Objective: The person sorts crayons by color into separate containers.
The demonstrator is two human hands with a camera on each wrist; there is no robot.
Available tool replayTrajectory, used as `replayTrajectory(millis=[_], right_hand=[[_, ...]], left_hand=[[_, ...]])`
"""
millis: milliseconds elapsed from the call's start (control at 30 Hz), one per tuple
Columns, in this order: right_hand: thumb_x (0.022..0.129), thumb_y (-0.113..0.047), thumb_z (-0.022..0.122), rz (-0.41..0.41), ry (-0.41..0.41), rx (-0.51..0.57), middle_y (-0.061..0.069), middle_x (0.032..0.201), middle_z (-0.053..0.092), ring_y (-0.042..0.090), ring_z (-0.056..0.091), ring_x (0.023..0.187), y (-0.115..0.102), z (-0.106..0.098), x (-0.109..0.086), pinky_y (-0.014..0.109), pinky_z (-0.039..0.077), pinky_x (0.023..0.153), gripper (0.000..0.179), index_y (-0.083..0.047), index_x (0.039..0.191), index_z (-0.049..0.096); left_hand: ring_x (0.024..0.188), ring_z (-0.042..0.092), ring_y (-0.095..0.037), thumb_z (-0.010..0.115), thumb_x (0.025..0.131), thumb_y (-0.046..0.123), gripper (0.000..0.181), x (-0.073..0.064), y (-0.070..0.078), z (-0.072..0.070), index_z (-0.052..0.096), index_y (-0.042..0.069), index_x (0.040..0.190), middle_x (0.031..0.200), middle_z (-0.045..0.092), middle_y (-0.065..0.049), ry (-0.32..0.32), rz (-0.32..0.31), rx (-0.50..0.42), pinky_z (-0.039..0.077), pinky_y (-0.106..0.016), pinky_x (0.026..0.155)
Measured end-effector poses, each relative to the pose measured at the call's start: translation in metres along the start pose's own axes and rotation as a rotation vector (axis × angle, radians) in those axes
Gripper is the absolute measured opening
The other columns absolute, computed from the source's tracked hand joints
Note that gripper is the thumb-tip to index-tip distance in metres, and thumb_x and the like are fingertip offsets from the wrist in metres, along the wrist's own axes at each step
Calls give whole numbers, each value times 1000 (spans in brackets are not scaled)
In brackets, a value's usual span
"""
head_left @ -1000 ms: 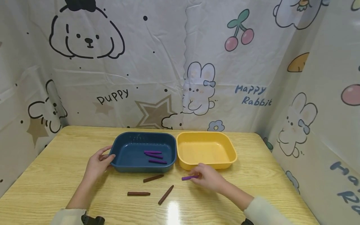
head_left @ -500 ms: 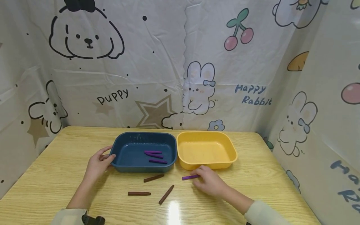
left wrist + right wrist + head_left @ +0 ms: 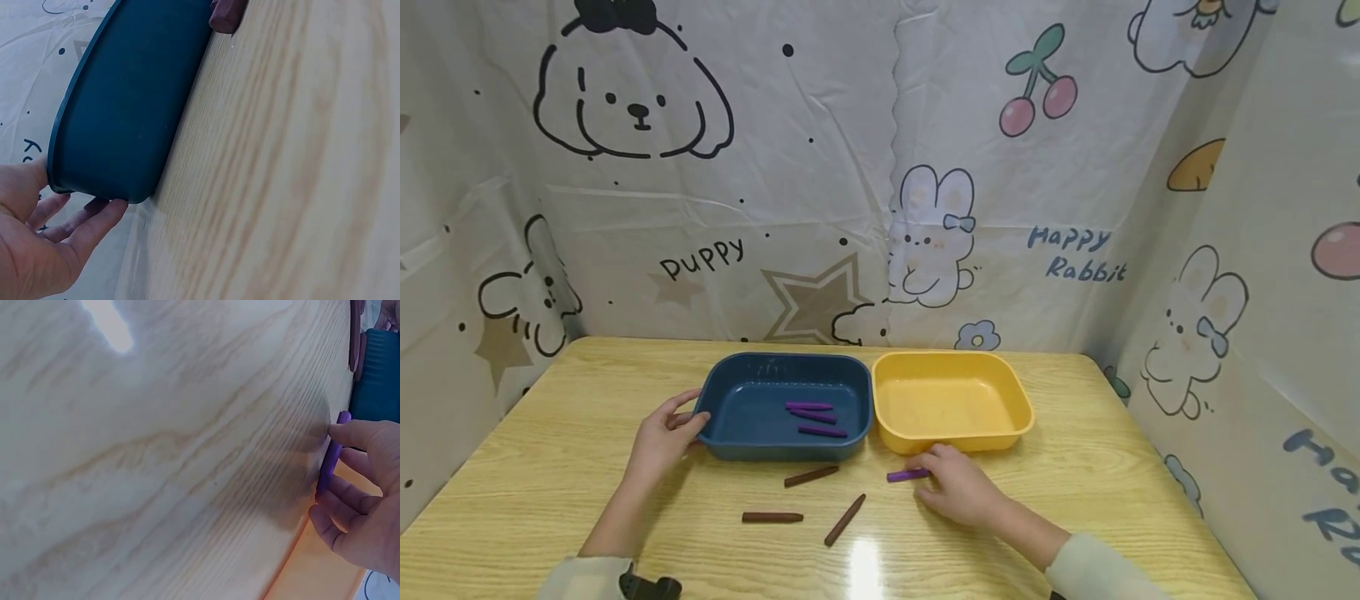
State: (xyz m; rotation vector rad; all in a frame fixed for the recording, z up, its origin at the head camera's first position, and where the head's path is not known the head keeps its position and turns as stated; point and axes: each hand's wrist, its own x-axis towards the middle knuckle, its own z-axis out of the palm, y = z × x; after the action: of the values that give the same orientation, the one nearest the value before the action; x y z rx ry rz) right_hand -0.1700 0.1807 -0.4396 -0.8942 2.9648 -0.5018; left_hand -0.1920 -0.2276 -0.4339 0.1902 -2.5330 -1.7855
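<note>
In the head view my left hand (image 3: 662, 437) holds the left end of the dark blue basin (image 3: 782, 452), thumb at the rim. Its fingertips rest on the basin's outer end wall (image 3: 125, 112) in the left wrist view. Several purple crayons (image 3: 822, 432) lie inside the basin. My right hand (image 3: 958, 487) is on the table just in front of the yellow basin (image 3: 955, 442), pinching a purple crayon (image 3: 906, 476) between thumb and fingers. In the right wrist view this crayon (image 3: 331, 459) lies low at the tabletop, partly covered by the fingers.
Three brown crayons lie loose before the basins: one close to the blue basin (image 3: 811, 476), one flat at left (image 3: 772, 517), one slanted (image 3: 845, 520). Both basins stand side by side on the wooden table (image 3: 700, 575). A printed cloth (image 3: 820, 192) hangs around the back and sides.
My right hand has shifted slightly to the right and down, and its thumb shows more clearly. The purple crayon has hardly moved. My left hand stays at the blue basin.
</note>
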Motion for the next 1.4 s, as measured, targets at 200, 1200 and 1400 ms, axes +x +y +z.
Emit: replayTrajectory(millis=[200, 1200, 1400], right_hand=[[80, -18, 71, 8, 7, 8, -4, 80, 54, 5, 42, 71, 0, 1, 1, 19, 38, 60, 18, -11, 97, 70], [82, -14, 69, -21, 46, 76, -5, 75, 53, 5, 47, 66, -19, -23, 7, 16, 41, 58, 10, -11, 91, 72], [81, -12, 71, -36, 97, 56, -5, 74, 53, 6, 47, 66, -22, -33, 15, 16, 43, 58, 8, -10, 89, 72]], left_hand=[[79, 65, -1, 54, 95, 24, 55, 0, -1, -1, 36, 4, 143, 125, 54, -32, -9, 4, 12, 57, -24, 72], [81, 61, 5, 52, 96, 25, 55, -2, -1, 0, 34, 6, 144, 130, 49, -31, -13, -2, 22, 57, -26, 76], [80, 61, 6, 52, 96, 26, 56, -1, -1, 0, 34, 7, 145, 130, 49, -31, -15, -3, 15, 57, -26, 75]])
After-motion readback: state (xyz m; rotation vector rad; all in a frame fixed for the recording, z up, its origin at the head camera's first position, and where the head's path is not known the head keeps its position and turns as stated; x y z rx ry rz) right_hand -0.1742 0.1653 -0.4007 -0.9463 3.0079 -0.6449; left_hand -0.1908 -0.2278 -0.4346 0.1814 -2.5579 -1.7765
